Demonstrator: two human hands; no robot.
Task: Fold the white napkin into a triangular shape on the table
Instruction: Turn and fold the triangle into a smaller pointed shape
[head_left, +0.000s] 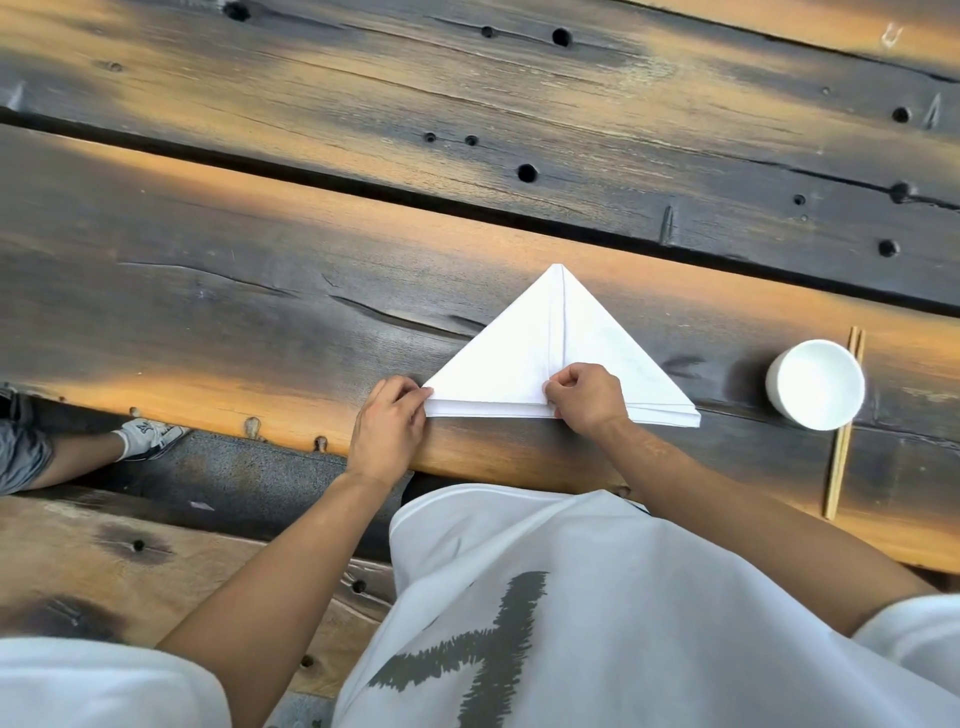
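1. The white napkin (540, 358) is seen at centre frame on the dark wooden table (260, 291), folded into a triangle with its apex toward the top and a seam down the middle.
2. Its lower left corner is pinched by the left hand (389, 426); the bottom edge near the seam is pinched by the right hand (587, 397).
3. A white cup (815, 384) and wooden chopsticks (844, 441) are placed at right, apart from the napkin.

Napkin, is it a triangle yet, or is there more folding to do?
The white napkin already lies as a triangle on the table. The left hand pinches its left corner; the right hand pinches the bottom edge near the middle. Probably only tidying and letting go remain.
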